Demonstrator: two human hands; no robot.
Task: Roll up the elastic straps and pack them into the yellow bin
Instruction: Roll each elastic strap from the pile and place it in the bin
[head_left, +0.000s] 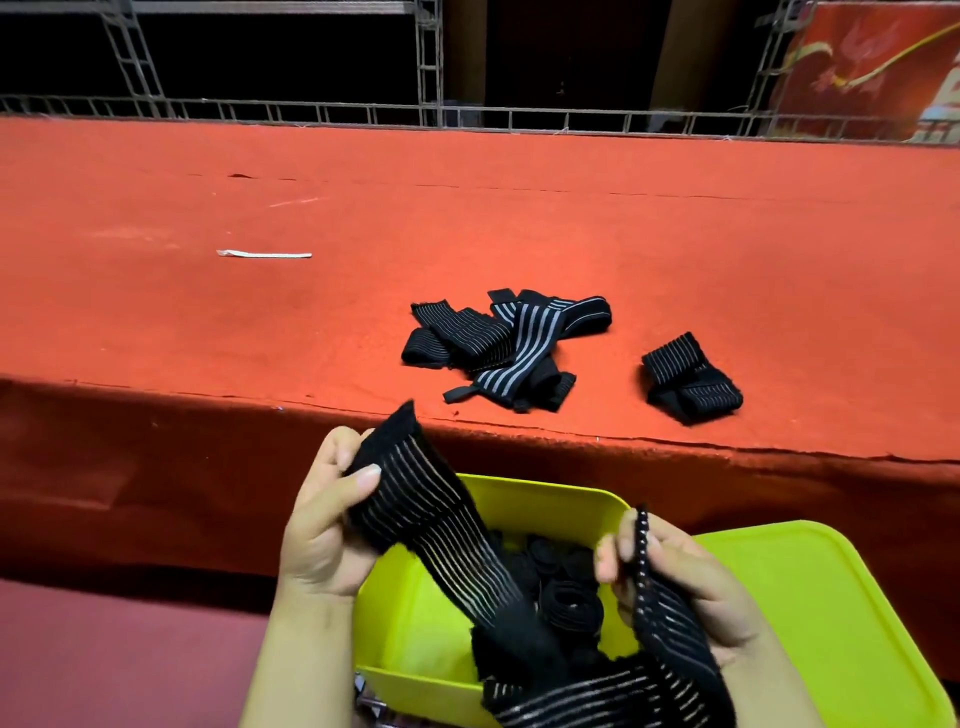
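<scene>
I see one head-worn view, looking forward and down, close over the lime-yellow plastic bin (561, 506), facing the red felt-covered table (467, 218).

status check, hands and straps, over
Left hand and right hand grip black striped elastic strap, unrolled. Yellow plastic bin holds rolled straps. Nothing blocking.

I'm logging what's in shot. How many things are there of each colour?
Black: 4 (strap in hands, strap pile, folded strap, rolled straps in bin)
Yellow: 2 (bin, lid)
White: 1 (strip)
Total: 7
</scene>
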